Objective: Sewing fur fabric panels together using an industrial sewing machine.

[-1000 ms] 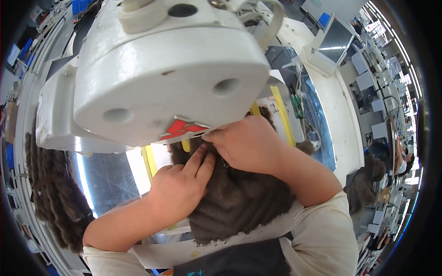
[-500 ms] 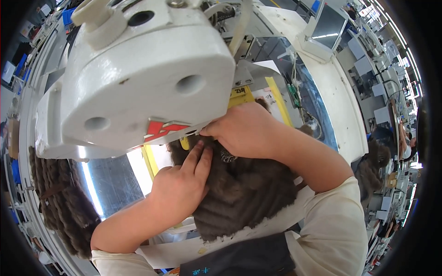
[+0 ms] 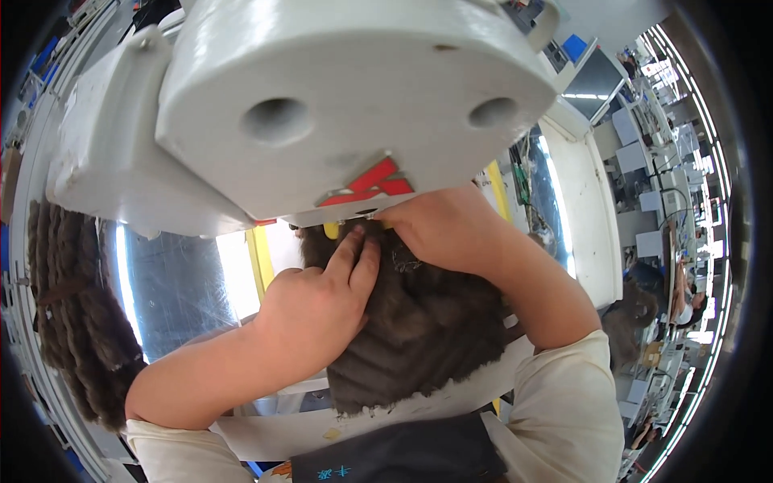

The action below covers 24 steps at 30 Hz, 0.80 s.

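Note:
A dark brown fur piece [image 3: 411, 338] with ribbed rows and a ragged pale near edge lies under the white head of a sewing machine [image 3: 354, 105]. My left hand [image 3: 310, 310] rests flat on its left part, index and middle fingers stretched toward the machine's working point, the other fingers folded. My right hand [image 3: 451, 229] is closed on the fur at the far right, its fingertips close under the machine head and partly hidden by it. A loose tangle of light thread [image 3: 405, 262] lies on the fur beside my right hand. The needle area is mostly covered.
A bundle of brown fur strips [image 3: 76, 314] hangs at the left. Yellow tape strips [image 3: 259, 262] mark the shiny table plate [image 3: 177, 278]. A white ledge [image 3: 576, 201] and a dark-screened panel [image 3: 594, 80] stand at the right. Work tables and people show farther right.
My view has moved closer to the machine, whose head now looks larger and reaches farther right, hiding more of the table behind. Both hands keep nearly the same places on the fur.

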Available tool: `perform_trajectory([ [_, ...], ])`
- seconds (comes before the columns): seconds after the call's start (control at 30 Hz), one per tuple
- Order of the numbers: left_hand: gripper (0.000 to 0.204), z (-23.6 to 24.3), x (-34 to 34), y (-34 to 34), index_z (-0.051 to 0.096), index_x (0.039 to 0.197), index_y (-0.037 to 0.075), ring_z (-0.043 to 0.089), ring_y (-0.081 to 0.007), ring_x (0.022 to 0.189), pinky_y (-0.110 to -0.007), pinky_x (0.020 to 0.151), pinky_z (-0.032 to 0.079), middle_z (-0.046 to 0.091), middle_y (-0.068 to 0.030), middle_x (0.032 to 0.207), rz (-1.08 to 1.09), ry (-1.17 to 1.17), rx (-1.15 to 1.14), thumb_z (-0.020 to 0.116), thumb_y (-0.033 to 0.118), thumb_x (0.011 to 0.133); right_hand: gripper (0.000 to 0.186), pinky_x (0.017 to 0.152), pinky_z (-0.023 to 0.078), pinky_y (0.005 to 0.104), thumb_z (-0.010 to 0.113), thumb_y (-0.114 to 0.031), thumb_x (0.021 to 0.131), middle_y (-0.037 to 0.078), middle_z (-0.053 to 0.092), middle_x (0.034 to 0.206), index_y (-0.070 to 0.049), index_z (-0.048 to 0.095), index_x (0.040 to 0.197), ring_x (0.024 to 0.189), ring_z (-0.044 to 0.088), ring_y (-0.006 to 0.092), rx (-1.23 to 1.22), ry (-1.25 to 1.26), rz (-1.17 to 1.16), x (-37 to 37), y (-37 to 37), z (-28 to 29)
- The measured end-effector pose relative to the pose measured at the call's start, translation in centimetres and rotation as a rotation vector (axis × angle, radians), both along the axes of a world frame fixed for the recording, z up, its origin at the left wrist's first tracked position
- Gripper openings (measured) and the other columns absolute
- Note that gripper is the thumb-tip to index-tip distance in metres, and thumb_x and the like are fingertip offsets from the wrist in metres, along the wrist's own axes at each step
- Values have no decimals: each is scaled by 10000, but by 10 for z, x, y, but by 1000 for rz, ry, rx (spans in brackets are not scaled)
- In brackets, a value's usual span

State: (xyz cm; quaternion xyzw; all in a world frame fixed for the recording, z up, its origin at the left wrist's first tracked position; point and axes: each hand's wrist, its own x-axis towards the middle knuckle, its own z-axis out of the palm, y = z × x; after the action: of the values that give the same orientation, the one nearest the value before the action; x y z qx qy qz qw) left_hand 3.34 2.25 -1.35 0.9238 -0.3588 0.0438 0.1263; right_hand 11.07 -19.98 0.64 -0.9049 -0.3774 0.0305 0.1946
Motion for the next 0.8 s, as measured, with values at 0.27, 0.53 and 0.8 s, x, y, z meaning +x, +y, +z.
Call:
perform_trajectory([
  [0.27, 687, -5, 7, 3, 564, 1378, -35, 665, -191, 558, -320, 503, 518, 643, -232, 1354, 16, 32, -31, 740, 220, 765, 248, 750, 558, 494, 626, -52, 840, 148, 724, 951, -81, 744, 1057, 891, 699, 386, 15, -138, -28, 5, 3, 2],
  [0.53, 670, -8, 10, 5, 554, 1401, -24, 658, -198, 573, -333, 487, 501, 655, -207, 1323, 61, 55, -29, 723, 256, 816, 240, 778, 545, 480, 675, -37, 815, 162, 708, 992, -33, 712, 1053, 894, 674, 391, 0, -278, 57, 27, -4, -18],
  [0.8, 859, 6, 9, 6, 489, 1439, -22, 717, -239, 695, -346, 587, 547, 616, -206, 1342, 128, 115, 165, 828, 383, 761, 247, 823, 545, 450, 675, -82, 876, 147, 728, 1022, -51, 718, 1117, 950, 687, 362, 95, -157, 40, 43, -2, -22],
])
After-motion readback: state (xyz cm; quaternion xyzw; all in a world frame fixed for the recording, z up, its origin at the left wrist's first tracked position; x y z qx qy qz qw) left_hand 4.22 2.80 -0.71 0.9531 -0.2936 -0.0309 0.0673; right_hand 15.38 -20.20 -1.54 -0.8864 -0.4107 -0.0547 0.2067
